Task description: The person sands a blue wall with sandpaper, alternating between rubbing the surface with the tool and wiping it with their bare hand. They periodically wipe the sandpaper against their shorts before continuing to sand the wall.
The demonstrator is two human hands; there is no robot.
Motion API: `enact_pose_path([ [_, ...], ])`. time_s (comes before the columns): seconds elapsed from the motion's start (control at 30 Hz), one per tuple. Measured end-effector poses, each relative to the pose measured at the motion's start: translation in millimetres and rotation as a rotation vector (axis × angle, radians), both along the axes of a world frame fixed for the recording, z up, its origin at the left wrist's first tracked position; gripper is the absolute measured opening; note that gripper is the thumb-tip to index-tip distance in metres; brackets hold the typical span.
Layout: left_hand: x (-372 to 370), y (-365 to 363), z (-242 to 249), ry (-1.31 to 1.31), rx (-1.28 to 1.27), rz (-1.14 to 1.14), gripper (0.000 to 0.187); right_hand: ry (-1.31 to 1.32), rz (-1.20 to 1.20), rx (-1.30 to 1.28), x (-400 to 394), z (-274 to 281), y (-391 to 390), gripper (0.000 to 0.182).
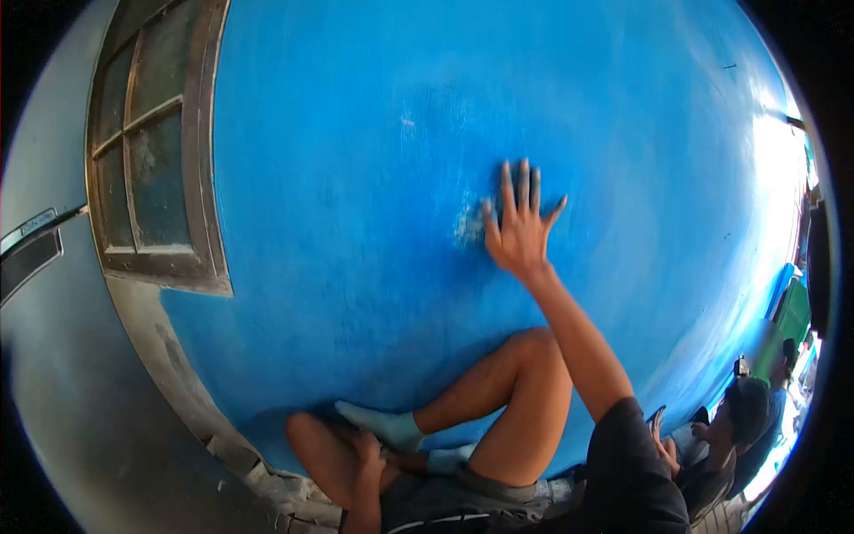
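Observation:
My right hand (519,233) lies against the blue wall (320,151) with its fingers spread wide and darkened at the tips. Just left of its palm, the paint shows a pale, rough patch (467,227). Low in the view, my left hand (367,448) rests between my bent legs beside a light blue sock (391,425). Its fingers look curled together, and I cannot tell what they hold.
A wooden window frame (200,258) with dusty panes sits in the wall at upper left. At lower right, a person in a dark cap (747,400) sits close by, with another person beyond. A green panel (793,307) stands behind them. Broken masonry (267,481) runs along the wall's foot.

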State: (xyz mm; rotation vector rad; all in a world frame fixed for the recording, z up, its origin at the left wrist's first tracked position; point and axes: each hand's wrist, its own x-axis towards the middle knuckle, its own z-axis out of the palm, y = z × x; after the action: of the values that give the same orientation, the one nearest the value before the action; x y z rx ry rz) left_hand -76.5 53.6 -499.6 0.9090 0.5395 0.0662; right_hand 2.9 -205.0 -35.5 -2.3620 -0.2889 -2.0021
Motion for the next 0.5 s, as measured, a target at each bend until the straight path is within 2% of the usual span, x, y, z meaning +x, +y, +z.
enact_pose_path([
  [0.07,-4,-4,3,-0.053,-0.075,0.057,0.07,-0.04,0.027,0.039,5,34,2,0.066],
  [0.17,-13,-5,26,-0.011,-0.09,0.024,0.073,-0.045,0.046,0.081,10,37,9,0.067],
  [0.27,15,1,-42,-0.072,-0.028,0.021,0.074,-0.021,0.038,0.014,9,-8,13,0.068],
  [0.3,17,1,-37,-0.096,-0.058,0.031,0.074,0.006,0.024,-0.027,9,-26,12,0.068],
  [0.37,7,0,-17,0.032,0.029,-0.004,0.075,0.001,0.015,-0.099,9,-41,10,0.068],
  [0.43,3,-3,-4,-0.031,-0.028,0.004,0.074,0.086,-0.065,-0.098,12,-35,7,0.067],
  [0.5,8,-5,-6,-0.057,-0.062,-0.003,0.074,0.06,-0.047,-0.088,9,-3,10,0.067],
])
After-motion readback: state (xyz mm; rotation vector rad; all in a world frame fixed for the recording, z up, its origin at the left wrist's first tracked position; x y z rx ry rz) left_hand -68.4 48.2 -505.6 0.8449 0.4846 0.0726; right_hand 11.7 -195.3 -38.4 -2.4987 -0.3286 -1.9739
